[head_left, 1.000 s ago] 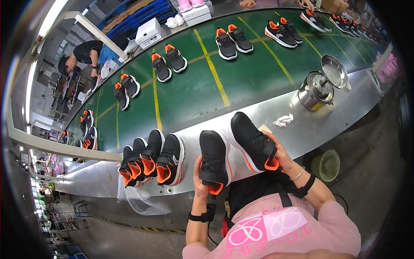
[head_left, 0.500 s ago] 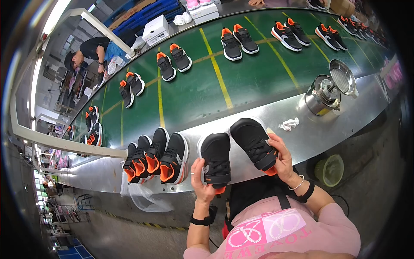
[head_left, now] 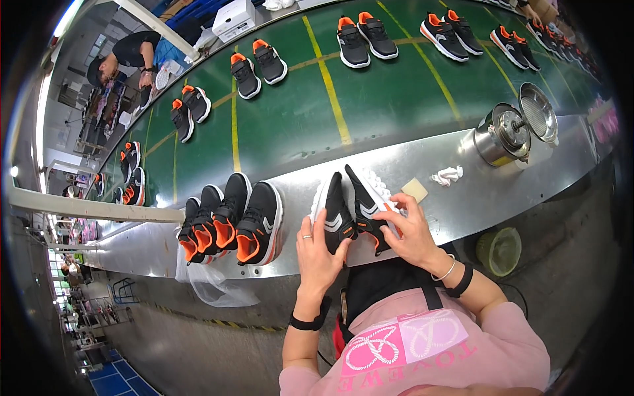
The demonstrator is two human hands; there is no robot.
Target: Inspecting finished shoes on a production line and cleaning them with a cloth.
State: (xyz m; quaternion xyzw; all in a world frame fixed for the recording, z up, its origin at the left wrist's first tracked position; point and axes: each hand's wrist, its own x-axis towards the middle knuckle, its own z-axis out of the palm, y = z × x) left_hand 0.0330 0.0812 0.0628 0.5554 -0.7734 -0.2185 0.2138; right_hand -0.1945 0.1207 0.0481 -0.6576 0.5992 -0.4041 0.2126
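My left hand (head_left: 319, 257) grips a black sneaker (head_left: 335, 204) by its heel end, thumb and fingers on either side. My right hand (head_left: 411, 231) holds the matching black sneaker (head_left: 366, 206), fingers across its white sole. Both shoes are tipped on their sides, toes away from me, tops facing each other and soles outward. Orange lining shows at the right one's opening. Just beyond my right hand, a pale yellowish block (head_left: 415, 191) lies on the metal table (head_left: 297, 191). A crumpled white cloth or tissue (head_left: 447, 175) is to its right.
More black-and-orange sneakers (head_left: 259, 224) stand close together on my left, beside a white metal frame (head_left: 99, 208). Pairs of sneakers (head_left: 365, 39) line the green belt (head_left: 284, 125). A metal pot (head_left: 503, 134) with a raised lid stands right. Below is a green bin (head_left: 498, 252). A person (head_left: 132, 56) works far left.
Both sneakers have been turned from tops facing up onto their sides, and brought closer together. My hands have shifted along them. The pale block, mostly hidden before, is now in full view.
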